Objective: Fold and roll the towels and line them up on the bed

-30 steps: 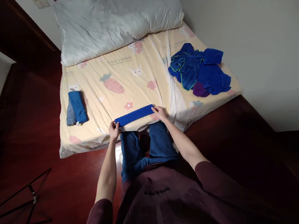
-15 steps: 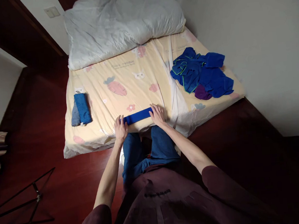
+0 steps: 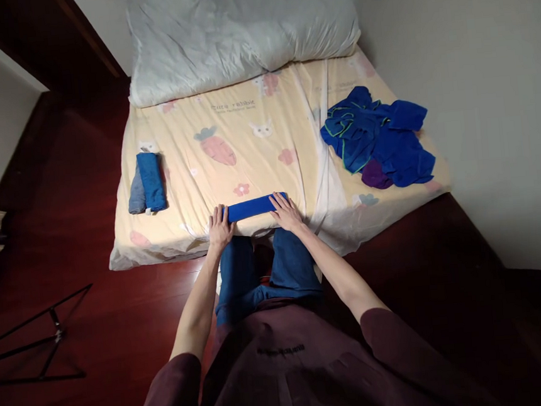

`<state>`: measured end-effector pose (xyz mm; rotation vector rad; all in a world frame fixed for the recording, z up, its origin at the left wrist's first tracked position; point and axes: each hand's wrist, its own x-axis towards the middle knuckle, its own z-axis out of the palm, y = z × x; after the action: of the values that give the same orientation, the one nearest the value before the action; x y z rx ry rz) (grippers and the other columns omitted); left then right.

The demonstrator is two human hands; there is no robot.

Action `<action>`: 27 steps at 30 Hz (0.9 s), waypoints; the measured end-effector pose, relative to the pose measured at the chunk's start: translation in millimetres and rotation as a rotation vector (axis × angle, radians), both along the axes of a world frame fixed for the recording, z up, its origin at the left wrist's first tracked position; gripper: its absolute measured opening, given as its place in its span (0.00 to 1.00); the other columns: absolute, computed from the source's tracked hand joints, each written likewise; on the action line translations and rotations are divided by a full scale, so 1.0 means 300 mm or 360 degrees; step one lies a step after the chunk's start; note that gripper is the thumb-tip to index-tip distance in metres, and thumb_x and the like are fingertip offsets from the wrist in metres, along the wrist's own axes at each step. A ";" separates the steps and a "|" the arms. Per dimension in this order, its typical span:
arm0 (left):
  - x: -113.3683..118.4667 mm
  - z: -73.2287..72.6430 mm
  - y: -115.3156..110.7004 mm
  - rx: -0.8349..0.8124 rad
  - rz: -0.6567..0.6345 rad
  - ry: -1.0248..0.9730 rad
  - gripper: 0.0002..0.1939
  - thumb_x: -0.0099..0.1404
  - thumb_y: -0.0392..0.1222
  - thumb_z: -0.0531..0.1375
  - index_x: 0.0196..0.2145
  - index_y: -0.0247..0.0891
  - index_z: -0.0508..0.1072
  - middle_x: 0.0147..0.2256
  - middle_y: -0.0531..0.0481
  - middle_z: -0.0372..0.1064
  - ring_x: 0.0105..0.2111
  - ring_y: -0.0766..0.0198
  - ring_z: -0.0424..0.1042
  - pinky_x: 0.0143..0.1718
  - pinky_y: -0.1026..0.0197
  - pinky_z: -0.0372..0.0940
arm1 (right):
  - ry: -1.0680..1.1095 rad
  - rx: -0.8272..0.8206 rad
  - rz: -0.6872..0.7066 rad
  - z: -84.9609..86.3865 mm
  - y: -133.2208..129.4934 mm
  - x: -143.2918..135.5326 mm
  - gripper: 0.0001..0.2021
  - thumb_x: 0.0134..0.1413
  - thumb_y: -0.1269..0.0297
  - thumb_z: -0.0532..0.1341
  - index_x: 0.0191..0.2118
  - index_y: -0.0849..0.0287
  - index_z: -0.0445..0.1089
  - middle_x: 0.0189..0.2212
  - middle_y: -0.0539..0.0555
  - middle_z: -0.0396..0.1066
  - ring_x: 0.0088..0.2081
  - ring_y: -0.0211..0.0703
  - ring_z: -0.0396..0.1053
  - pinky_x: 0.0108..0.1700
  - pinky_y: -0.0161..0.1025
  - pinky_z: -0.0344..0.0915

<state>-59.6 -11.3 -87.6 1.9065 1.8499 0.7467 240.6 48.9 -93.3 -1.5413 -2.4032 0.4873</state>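
Note:
A blue cloth folded into a long narrow strip (image 3: 251,209) lies near the bed's front edge. Flat on its left end rests my left hand (image 3: 220,227), its fingers stretched forward. My right hand (image 3: 286,213) lies across the right end with fingers spread, pressing down on the cloth. The strip is slightly tilted, its right end a little farther from me. Under it is the bed (image 3: 212,183) with a cream sheet printed with carrots, flowers and rabbit faces.
Two rolled cloths, one blue (image 3: 152,182) and one grey-blue (image 3: 137,190), lie side by side on the left. A loose pile of blue cloths (image 3: 378,136) with a purple cloth (image 3: 375,175) is on the right. A white quilt (image 3: 241,35) lies at the back; a black stand (image 3: 57,335) is on the floor.
My fingers have straightened and flattened on the strip's ends. The strip lies a bit more level than before. The camera view has shifted slightly.

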 end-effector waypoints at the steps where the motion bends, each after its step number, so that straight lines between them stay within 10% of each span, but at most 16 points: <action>1: -0.015 0.000 -0.007 -0.0023 0.0020 0.0005 0.38 0.70 0.49 0.58 0.73 0.34 0.59 0.75 0.33 0.46 0.76 0.38 0.41 0.74 0.33 0.36 | 0.0006 -0.0012 -0.0010 -0.003 0.001 0.002 0.32 0.73 0.58 0.51 0.78 0.55 0.49 0.78 0.57 0.44 0.78 0.52 0.41 0.77 0.62 0.39; 8: -0.032 0.003 -0.173 -0.0009 0.0579 -0.0355 0.38 0.61 0.41 0.63 0.67 0.29 0.62 0.71 0.24 0.52 0.74 0.36 0.47 0.73 0.34 0.45 | 0.0182 -0.0191 -0.0066 -0.004 0.091 -0.001 0.26 0.73 0.61 0.51 0.72 0.57 0.63 0.73 0.58 0.58 0.75 0.51 0.52 0.76 0.58 0.50; 13: 0.126 0.027 -0.282 -0.0446 0.0983 -0.1659 0.17 0.63 0.38 0.64 0.50 0.37 0.72 0.43 0.40 0.77 0.44 0.53 0.78 0.52 0.48 0.72 | 0.0329 -0.0228 -0.0155 0.008 0.223 0.005 0.22 0.65 0.72 0.55 0.57 0.54 0.79 0.58 0.56 0.77 0.64 0.48 0.69 0.72 0.49 0.60; 17: 0.216 0.073 -0.214 -0.0650 0.0957 -0.2448 0.07 0.64 0.35 0.66 0.40 0.37 0.73 0.40 0.42 0.77 0.37 0.62 0.78 0.44 0.58 0.74 | 0.0316 -0.0328 -0.0341 0.014 0.254 0.030 0.18 0.62 0.71 0.61 0.53 0.54 0.81 0.53 0.58 0.80 0.56 0.51 0.76 0.65 0.48 0.67; 27: 0.212 0.063 -0.008 -0.0435 0.1298 -0.2617 0.16 0.68 0.38 0.66 0.29 0.41 0.62 0.21 0.59 0.55 0.19 0.71 0.58 0.30 0.64 0.68 | 0.0226 -0.0241 -0.0261 -0.008 0.203 0.041 0.18 0.61 0.72 0.58 0.51 0.54 0.82 0.58 0.57 0.77 0.59 0.48 0.75 0.66 0.46 0.67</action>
<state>4.0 -13.8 -68.7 -0.0840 1.2452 1.4796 252.8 109.9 -95.7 -1.6871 -2.1563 0.7317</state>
